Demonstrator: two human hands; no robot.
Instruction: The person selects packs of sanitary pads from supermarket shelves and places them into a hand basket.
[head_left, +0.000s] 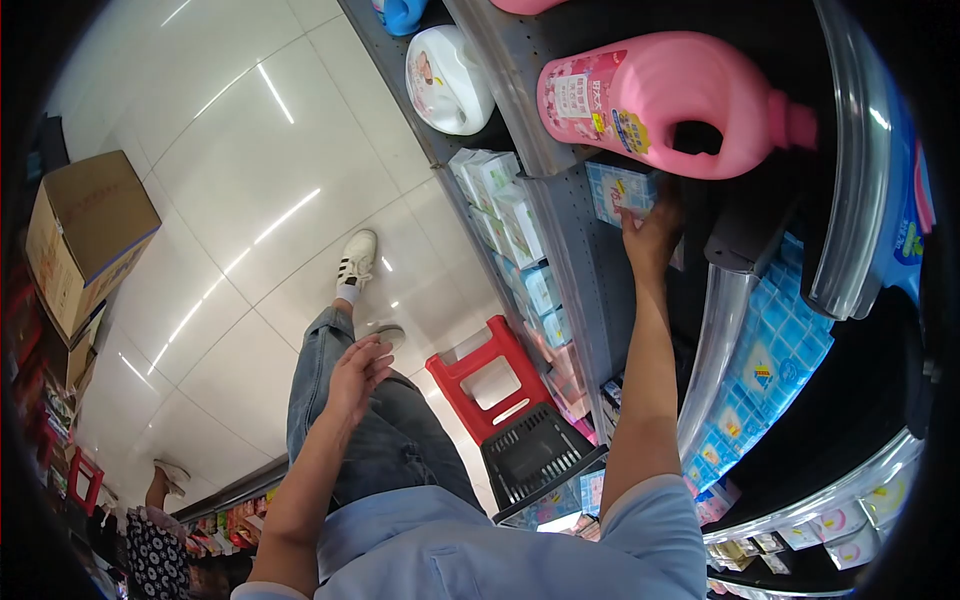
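My right hand (655, 228) reaches into the shelf at the upper right, its fingers closed on a blue-and-white checked pack (618, 192). Part of that pack is hidden by the fingers and the shadow. Just beyond it a large pink detergent bottle (655, 100) with a hollow handle lies across the view. My left hand (361, 378) hangs in front of my jeans, fingers loosely bent and holding nothing.
A red and black basket (475, 375) stands on the floor by the shelf. White packs (500, 200) and blue checked packs (765, 370) line the shelves, beside a white bottle (448, 80). Cardboard boxes (95, 225) are at left; another person (155, 555) is at lower left.
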